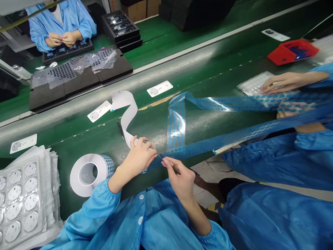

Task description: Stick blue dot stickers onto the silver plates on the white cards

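Both grips pinch blue sticker strip at belt edge.

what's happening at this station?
A person in a blue smock works at a green belt. Their left hand presses on a white liner strip, and their right hand pinches something small at the end of a clear strip of blue dots. A sticker roll lies by the left arm, with blister trays beyond it. Co-workers sit opposite and to the right.
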Demonstrator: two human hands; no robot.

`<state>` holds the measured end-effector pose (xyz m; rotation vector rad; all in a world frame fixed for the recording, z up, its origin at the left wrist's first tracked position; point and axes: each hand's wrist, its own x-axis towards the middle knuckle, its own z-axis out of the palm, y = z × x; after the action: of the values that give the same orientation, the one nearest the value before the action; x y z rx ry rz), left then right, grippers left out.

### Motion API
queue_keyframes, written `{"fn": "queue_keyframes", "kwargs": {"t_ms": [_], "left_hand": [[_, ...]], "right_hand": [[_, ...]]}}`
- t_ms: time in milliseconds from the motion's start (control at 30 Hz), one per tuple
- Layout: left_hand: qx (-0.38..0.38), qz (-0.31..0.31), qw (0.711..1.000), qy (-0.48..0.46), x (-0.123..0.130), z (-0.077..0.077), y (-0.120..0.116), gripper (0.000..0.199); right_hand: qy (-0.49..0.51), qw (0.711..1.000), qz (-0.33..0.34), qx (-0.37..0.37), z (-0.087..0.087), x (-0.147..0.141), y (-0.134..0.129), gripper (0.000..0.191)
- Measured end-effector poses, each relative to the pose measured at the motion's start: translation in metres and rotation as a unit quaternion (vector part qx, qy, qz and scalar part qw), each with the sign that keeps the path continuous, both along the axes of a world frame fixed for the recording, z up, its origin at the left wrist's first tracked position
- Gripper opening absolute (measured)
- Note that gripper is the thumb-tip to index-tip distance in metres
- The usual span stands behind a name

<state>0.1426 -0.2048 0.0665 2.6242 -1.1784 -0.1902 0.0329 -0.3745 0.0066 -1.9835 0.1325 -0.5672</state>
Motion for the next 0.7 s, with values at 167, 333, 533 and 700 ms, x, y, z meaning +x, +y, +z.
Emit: {"fn": "queue_keyframes", "kwargs": {"t_ms": [167, 333, 533, 700], "left_hand": [[0.017, -0.006, 1.000, -0.005, -0.001, 0.004, -0.001, 0.024], [0.029, -0.012, 0.999, -0.013, -0.003, 0.007, -0.002, 0.027], [0.031, -0.017, 0.999, -0.020, -0.005, 0.005, -0.001, 0.026], [0.041, -0.021, 0.998, -0.045, -0.008, 0.004, -0.002, 0.019]], "right_hand": [[-0.035, 0.992, -0.018, -0.123, 0.003, -0.001, 0.000, 0.003], [-0.068, 0.982, 0.002, -0.179, 0.011, 0.004, 0.001, 0.005], [-0.073, 0.979, 0.020, -0.187, 0.017, 0.008, 0.001, 0.009], [-0.062, 0.979, 0.033, -0.193, 0.019, 0.011, 0.001, 0.013]]}}
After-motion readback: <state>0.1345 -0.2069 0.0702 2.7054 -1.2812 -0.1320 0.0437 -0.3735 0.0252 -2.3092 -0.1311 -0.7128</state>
